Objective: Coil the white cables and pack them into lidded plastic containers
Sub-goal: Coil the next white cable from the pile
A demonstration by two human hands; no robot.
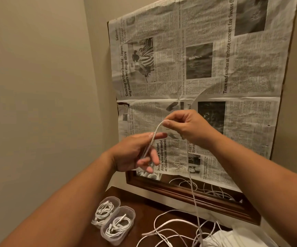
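A white cable [155, 131] arcs between my two raised hands. My left hand [135, 154] grips one end of it between thumb and fingers. My right hand [185, 125] pinches the cable at the top of the arc, and from there the cable hangs down to the dark wooden table [140, 202]. Two clear plastic containers [106, 211] [118, 225] stand side by side at the table's left, each holding coiled white cables, with no lids on them. More loose white cables [170, 229] lie tangled on the table to the right.
A wood-framed mirror [188, 193] leans on the wall behind the table, mostly covered by a newspaper sheet [206, 68]. A beige wall [37, 86] closes the left side. Something white [233, 237] lies at the table's lower right.
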